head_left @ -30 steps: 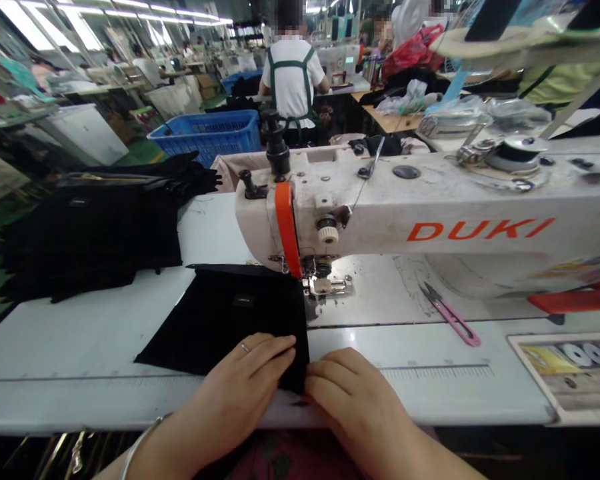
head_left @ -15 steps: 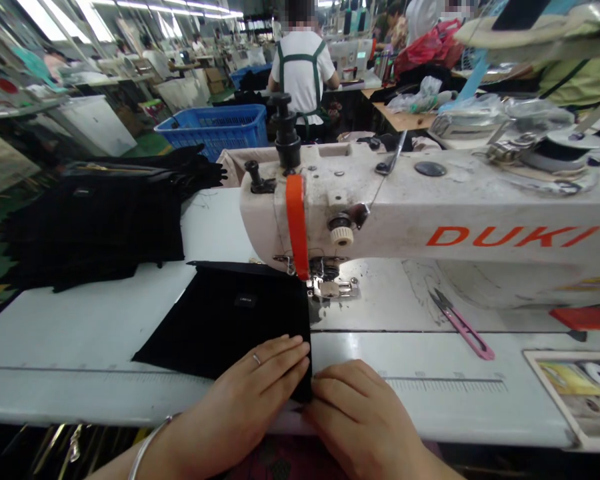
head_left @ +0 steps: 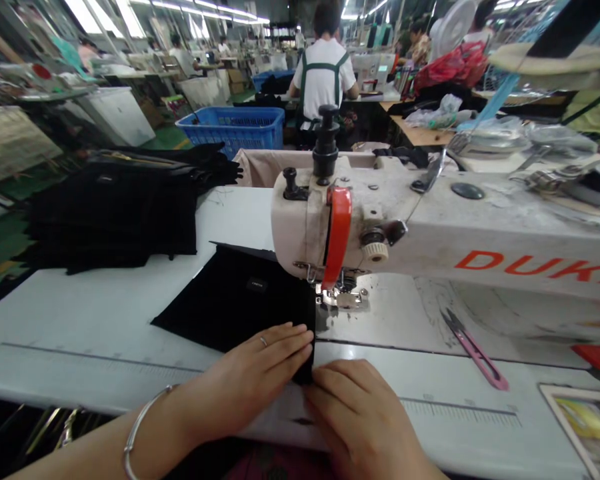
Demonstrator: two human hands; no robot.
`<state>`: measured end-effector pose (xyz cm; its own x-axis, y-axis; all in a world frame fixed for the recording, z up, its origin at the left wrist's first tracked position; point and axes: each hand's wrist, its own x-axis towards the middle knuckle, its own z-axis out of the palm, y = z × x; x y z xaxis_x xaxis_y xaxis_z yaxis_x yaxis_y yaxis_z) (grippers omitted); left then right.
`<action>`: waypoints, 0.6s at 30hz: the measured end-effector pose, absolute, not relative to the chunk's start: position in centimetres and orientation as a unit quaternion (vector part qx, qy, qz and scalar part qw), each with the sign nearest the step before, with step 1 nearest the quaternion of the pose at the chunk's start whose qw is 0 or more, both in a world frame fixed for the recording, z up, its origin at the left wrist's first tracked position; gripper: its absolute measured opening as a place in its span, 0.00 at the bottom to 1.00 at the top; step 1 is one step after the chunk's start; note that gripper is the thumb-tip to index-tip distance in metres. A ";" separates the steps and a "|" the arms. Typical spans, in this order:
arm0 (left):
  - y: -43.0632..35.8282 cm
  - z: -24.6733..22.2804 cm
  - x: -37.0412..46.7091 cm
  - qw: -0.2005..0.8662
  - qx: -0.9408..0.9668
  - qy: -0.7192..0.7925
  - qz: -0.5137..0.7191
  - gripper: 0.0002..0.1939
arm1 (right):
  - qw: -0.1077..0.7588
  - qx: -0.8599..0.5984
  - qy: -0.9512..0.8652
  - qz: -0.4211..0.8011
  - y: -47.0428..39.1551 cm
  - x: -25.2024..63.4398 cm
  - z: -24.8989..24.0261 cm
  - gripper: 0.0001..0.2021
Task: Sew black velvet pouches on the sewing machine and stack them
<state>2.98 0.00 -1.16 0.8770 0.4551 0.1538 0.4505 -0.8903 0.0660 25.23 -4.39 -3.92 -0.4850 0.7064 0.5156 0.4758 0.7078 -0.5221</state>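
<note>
A black fabric piece (head_left: 230, 293) with a small label lies on the white sewing table (head_left: 105, 313). Its right edge runs up to the presser foot (head_left: 347, 299) of the DUKI sewing machine (head_left: 410, 227). My left hand (head_left: 260, 363), with a ring and a bracelet, lies flat with stretched fingers on the fabric's lower right part. Beside it, my right hand (head_left: 360, 407) has its fingers bent and pressed together at the fabric's lower right corner, the fingertips partly hidden.
Pink thread snips (head_left: 480, 357) lie right of the needle area. A pile of black fabric pieces (head_left: 115, 213) sits at the left. Behind the machine are a blue basket (head_left: 235, 130) and a person in a white shirt (head_left: 323, 80). A framed tray (head_left: 580, 413) is at the right.
The view has shifted, so the machine appears farther right and slightly tilted. The fabric has moved a little toward the machine, with both hands still at its lower right part.
</note>
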 end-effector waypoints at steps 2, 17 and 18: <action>0.8 -0.7 2.7 0.042 0.966 0.227 0.117 0.20 | 0.365 -0.353 -0.846 0.162 -4.4 25.2 -3.8 0.09; -0.1 -1.7 2.6 0.158 0.944 0.231 0.173 0.13 | 0.331 -0.391 -0.839 0.181 -5.2 25.5 -3.0 0.09; 0.0 -1.7 2.5 0.161 0.944 0.225 0.179 0.14 | 0.328 -0.392 -0.840 0.184 -5.2 25.6 -3.0 0.09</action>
